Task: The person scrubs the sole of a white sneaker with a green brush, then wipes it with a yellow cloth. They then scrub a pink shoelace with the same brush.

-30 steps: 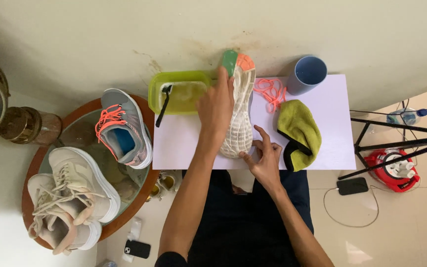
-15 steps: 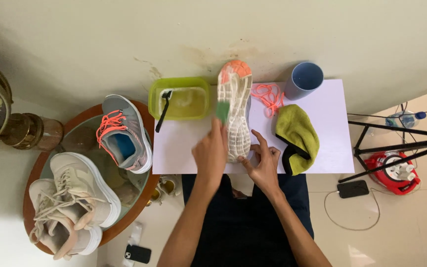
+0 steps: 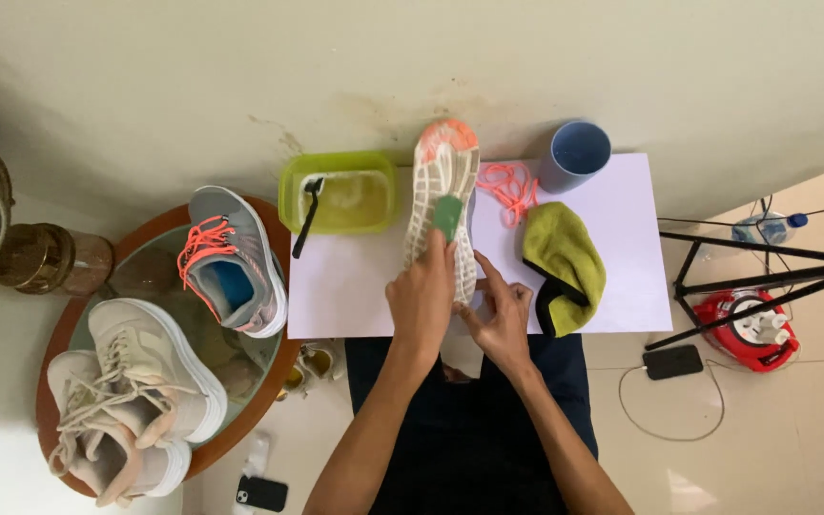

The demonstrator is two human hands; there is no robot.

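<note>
**Sole up, scrubbing underway**

On the white counter (image 3: 355,286), sneaker (image 3: 441,205) turned sole-up, stretching away beyond the fingers for reach. Left hand (image 3: 422,296) closed around a small green scrubber (image 3: 447,216) pressed to the tread. Right hand (image 3: 500,319) alongside, fingers spread open, steadying the heel. Green soapy tub (image 3: 338,191) left of fingertips, cloth (image 3: 565,262) right.

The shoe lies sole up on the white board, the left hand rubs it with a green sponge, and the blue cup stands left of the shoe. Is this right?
Not quite. The head view shows the blue cup standing right of the shoe, not left. The rest holds: sole up on the white board, left hand with green sponge.
</note>
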